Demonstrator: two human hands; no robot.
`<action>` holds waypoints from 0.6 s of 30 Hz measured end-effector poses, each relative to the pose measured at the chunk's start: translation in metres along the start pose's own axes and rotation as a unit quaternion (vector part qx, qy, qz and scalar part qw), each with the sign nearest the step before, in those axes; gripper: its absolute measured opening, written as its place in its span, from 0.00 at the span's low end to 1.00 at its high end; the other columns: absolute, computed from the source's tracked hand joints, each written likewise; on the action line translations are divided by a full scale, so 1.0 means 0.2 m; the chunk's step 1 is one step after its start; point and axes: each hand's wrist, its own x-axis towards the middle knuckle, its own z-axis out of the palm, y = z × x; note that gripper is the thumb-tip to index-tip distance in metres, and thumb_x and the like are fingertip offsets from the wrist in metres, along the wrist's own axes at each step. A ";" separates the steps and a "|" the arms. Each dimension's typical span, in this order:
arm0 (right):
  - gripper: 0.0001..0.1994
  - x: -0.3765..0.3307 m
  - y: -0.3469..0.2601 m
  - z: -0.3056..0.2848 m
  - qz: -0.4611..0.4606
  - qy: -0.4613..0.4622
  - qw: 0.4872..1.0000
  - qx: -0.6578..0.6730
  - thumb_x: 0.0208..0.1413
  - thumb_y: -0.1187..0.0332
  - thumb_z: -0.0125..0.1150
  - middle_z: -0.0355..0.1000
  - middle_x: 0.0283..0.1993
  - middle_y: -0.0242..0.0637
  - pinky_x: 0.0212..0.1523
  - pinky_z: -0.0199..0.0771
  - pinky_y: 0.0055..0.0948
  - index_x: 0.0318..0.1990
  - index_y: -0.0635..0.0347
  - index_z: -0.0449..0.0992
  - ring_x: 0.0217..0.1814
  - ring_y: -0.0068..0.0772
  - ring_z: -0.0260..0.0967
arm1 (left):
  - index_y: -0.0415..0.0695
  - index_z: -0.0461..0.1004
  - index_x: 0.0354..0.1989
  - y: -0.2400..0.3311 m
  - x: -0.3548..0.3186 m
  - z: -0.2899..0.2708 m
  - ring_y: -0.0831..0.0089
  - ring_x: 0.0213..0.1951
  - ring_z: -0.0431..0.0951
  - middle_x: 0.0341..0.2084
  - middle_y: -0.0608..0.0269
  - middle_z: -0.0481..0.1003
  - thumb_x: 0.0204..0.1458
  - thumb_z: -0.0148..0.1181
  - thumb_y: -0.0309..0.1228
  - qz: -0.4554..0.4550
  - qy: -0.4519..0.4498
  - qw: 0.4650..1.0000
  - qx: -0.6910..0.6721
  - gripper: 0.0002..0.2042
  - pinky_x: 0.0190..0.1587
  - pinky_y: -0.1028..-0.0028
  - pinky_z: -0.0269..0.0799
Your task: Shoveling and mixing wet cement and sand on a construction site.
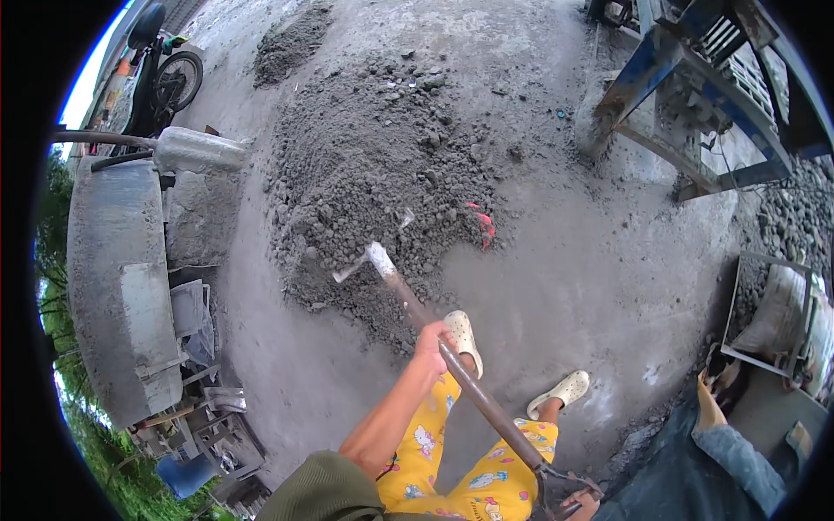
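Observation:
A long shovel (483,399) slants across the middle, from its forked grip at the lower right to the head at the pile. Around the lower shaft, above my left shoe, my left hand (429,340) is closed. My right hand (582,504) is closed on the grip at the top end, partly cut off by the lower edge. The whitish socket meets a heap of grey, crumbly mix (365,165), and most of the blade is buried there. Bits of red material (482,224) show on the heap's right side.
A smaller grey heap (291,43) lies farther off. On the left stand a large mud-caked metal container (126,295) and a motorcycle (165,74). A rusty blue metal frame (678,95) stands at the far right. Dark blue sheeting (695,473) lies near right.

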 end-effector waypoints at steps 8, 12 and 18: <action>0.08 -0.53 -0.40 0.70 -0.085 -0.194 0.974 0.086 0.33 0.74 0.49 0.60 0.17 0.35 0.12 0.61 0.24 0.27 0.62 0.64 0.12 0.28 0.58 | 0.50 0.60 0.11 0.86 -0.38 0.23 0.78 0.12 0.64 0.08 0.71 0.62 0.37 0.56 0.29 0.186 -0.074 0.980 0.019 0.11 0.17 0.76 0.62; 0.09 -0.40 -0.45 0.37 -0.088 -0.169 0.982 -0.007 0.40 0.75 0.52 0.63 0.18 0.34 0.13 0.61 0.23 0.32 0.63 0.64 0.14 0.28 0.61 | 0.48 0.60 0.12 0.50 -0.09 0.08 0.74 0.13 0.63 0.09 0.68 0.61 0.38 0.54 0.30 0.104 0.035 0.993 0.049 0.10 0.19 0.73 0.63; 0.09 -0.05 -0.61 -0.65 -0.100 -0.041 0.990 -0.095 0.40 0.73 0.53 0.60 0.14 0.33 0.13 0.60 0.21 0.31 0.63 0.66 0.12 0.25 0.58 | 0.50 0.57 0.09 -0.98 0.06 0.08 0.74 0.13 0.61 0.07 0.69 0.58 0.34 0.54 0.31 -0.082 -0.024 0.993 -0.084 0.12 0.19 0.74 0.59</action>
